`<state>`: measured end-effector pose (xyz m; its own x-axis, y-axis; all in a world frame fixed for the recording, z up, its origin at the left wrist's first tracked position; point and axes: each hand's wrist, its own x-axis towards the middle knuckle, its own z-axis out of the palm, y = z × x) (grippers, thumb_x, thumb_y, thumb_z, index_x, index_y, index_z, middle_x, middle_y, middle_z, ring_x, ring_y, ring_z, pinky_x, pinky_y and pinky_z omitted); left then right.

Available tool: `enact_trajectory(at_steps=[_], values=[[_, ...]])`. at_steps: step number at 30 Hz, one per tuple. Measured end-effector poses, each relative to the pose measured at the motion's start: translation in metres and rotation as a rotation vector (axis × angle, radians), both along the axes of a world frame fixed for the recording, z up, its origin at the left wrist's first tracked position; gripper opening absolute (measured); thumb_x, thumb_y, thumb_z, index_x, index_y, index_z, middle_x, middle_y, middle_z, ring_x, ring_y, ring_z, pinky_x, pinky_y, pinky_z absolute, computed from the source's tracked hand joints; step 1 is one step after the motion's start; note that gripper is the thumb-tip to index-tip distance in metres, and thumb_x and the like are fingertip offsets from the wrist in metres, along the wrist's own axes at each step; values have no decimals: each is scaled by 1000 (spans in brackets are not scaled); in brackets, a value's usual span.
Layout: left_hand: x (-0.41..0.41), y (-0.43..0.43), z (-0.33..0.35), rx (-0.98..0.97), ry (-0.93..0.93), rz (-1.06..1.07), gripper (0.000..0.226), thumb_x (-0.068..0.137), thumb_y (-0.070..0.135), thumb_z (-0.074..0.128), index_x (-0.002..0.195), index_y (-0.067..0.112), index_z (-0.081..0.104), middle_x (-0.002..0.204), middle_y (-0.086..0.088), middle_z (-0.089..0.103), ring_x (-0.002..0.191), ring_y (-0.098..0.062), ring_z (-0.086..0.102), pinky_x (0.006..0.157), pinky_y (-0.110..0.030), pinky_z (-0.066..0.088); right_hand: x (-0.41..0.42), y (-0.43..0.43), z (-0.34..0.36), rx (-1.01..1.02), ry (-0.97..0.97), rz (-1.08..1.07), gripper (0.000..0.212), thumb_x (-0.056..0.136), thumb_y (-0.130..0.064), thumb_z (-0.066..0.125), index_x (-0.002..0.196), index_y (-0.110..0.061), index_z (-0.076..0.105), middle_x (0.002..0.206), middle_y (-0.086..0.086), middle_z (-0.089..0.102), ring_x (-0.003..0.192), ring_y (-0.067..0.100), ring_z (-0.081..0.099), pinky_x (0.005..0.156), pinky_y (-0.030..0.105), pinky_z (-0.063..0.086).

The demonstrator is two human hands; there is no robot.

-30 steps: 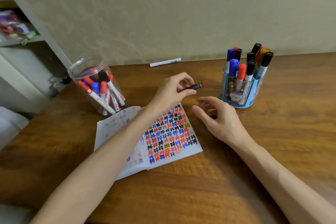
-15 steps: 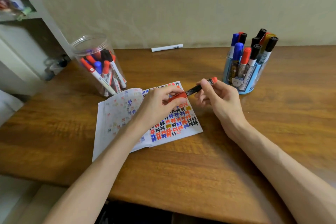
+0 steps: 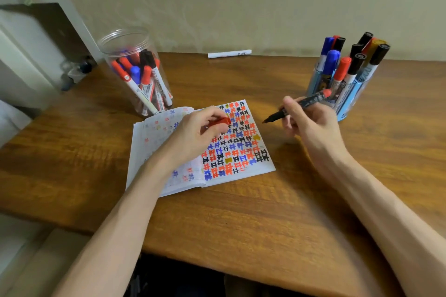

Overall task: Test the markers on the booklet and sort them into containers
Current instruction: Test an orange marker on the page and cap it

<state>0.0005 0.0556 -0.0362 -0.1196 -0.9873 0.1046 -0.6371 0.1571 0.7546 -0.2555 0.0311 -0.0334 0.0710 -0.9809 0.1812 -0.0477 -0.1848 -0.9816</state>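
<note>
Clearly uncapped, the marker [image 3: 307,102] hovers just right of the booklet [image 3: 149,138], pinched mid-barrel by right hand [image 3: 311,125] fingers. Over the booklet, the left hand [image 3: 193,137] grips its cap [image 3: 219,121]. Light, stiff, likely slick plastic: best held low, near the tip.

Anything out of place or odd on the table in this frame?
A white marker lies loose at the back of the table, by the wall, outside both the clear jar and the blue holder. Nothing looks spilled or damaged; the uncapped marker in the right hand and its red cap in the left hand suit testing.
</note>
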Motion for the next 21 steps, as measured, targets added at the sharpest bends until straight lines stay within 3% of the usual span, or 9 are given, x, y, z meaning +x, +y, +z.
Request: enact_trajectory(at_steps=[2, 5, 8, 10, 14, 21], values=[[1, 0, -1, 17, -40, -6, 15, 103, 32, 59, 118, 34, 59, 119, 18, 65, 114, 2, 61, 97, -31, 55, 6, 6, 1, 61, 17, 83, 37, 99, -40, 69, 92, -4, 74, 68, -1, 65, 64, 14, 58, 67, 35, 50], [-1, 3, 0, 62, -119, -49, 21, 102, 40, 59, 121, 37, 52, 115, 22, 60, 110, 2, 59, 85, -24, 52, 11, 11, 0, 58, 101, 267, 25, 94, -36, 75, 88, -12, 73, 68, -2, 68, 65, 15, 62, 64, 29, 51], [-1, 6, 3, 136, -195, -104, 57, 79, 59, 78, 125, 40, 50, 118, 28, 55, 109, 5, 55, 83, -20, 49, 11, 13, 0, 19, 193, 371, 16, 95, -23, 76, 88, -10, 72, 70, -7, 71, 64, 3, 65, 60, 15, 48], [-2, 5, 2, 131, -269, -110, 72, 67, 64, 84, 127, 41, 50, 125, 26, 53, 112, 4, 53, 86, -20, 48, 14, 13, -3, 5, 238, 363, 9, 94, -16, 76, 90, -9, 74, 79, -6, 77, 72, 4, 72, 66, 16, 53], [-4, -1, 1, 80, -330, -110, 70, 64, 71, 81, 122, 41, 55, 126, 23, 56, 115, -2, 54, 94, -31, 51, 17, 13, -9, 36, 241, 314, 5, 94, -18, 78, 91, -13, 77, 92, -1, 81, 86, 11, 77, 75, 20, 56], [-4, -14, 7, 112, -345, -171, 61, 72, 63, 81, 123, 39, 58, 124, 21, 56, 114, -2, 53, 95, -27, 48, 17, 11, -11, 24, 295, 271, 9, 96, -17, 75, 91, -9, 75, 74, -14, 75, 66, -2, 68, 62, 12, 49]])
